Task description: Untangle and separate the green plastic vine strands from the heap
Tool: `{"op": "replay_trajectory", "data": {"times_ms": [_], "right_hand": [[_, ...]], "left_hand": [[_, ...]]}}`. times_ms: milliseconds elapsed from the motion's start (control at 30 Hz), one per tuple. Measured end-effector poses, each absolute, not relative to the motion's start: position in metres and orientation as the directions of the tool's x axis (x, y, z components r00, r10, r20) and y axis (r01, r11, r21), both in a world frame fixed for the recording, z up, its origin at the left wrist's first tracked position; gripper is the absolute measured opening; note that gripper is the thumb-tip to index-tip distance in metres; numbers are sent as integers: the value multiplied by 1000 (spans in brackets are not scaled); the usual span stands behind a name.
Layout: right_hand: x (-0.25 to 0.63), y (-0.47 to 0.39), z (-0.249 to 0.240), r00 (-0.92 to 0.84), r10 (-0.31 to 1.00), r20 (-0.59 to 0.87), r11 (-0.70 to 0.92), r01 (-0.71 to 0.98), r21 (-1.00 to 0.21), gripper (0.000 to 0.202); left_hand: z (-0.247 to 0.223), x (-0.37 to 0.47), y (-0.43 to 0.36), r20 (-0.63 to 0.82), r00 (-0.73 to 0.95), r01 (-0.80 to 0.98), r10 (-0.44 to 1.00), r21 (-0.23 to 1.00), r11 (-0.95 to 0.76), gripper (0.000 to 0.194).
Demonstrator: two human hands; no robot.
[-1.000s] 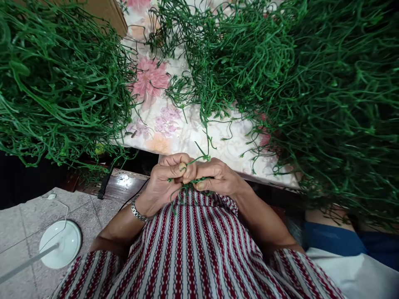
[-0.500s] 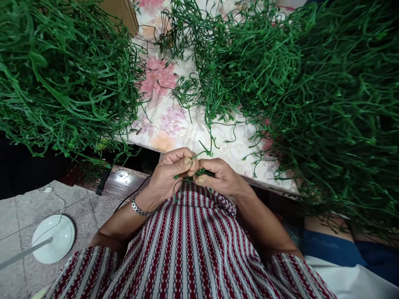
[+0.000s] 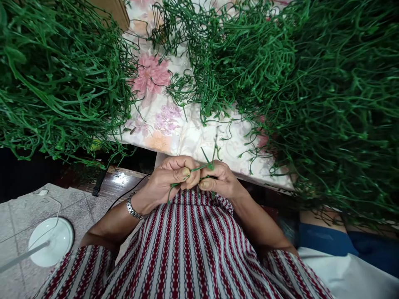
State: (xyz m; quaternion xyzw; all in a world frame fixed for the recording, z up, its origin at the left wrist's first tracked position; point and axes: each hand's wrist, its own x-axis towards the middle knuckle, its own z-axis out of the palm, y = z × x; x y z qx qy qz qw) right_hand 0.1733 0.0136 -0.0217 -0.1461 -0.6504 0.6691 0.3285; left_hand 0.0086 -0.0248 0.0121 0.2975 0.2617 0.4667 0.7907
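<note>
My left hand (image 3: 173,176) pinches a thin green artificial plant stem (image 3: 199,168) between thumb and forefinger; one end curls out below my palm. Close beside it, my right hand (image 3: 220,179) is closed with thumb and forefinger together on green stem pieces, mostly hidden by the fingers. The branching tip of the stem points up and away over the table edge. Both hands are just above my lap, nearly touching each other. Past them, a heap of loose green plastic stems (image 3: 243,62) lies on the floral tablecloth (image 3: 187,137).
A large pile of green stems (image 3: 62,83) fills the left of the table, another pile (image 3: 349,104) the right. A cardboard box (image 3: 116,14) stands at the back left. On the tiled floor is a round white stand base (image 3: 51,241) with a cable. Blue cloth (image 3: 324,240) lies at lower right.
Both hands have shifted slightly down in view and stay close together. The stem tip now stands up higher beside the right fingers. The whole view has moved a little.
</note>
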Motion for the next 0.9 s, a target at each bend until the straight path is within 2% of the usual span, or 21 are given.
{"op": "replay_trajectory", "data": {"times_ms": [167, 300, 400, 567, 700, 800, 900], "right_hand": [[171, 11, -26, -751, 644, 144, -93, -263, -960, 36], [174, 7, -28, -786, 582, 210, -96, -322, -942, 35], [180, 8, -29, -816, 523, 247, -42, -313, -949, 30], [188, 15, -18, -672, 700, 242, 131, -213, -968, 28], [183, 7, -15, -582, 806, 109, 18, -160, -987, 18], [179, 2, -13, -468, 883, 47, 47, -11, -999, 19], [180, 1, -6, -360, 928, 99, 155, 130, -979, 22]], "left_hand": [[16, 14, -28, -194, 337, -585, 922, 724, 366, 28], [21, 4, -22, -276, 243, -633, 930, 682, 368, 24], [25, -4, -15, -266, 160, -681, 951, 668, 301, 26], [28, -5, -6, -172, 161, -731, 972, 641, 234, 32], [27, -5, -1, -147, 137, -765, 980, 613, 199, 35], [24, -6, 0, -163, 109, -770, 981, 610, 187, 36], [22, -7, -1, -167, 69, -787, 984, 597, 156, 34]]}}
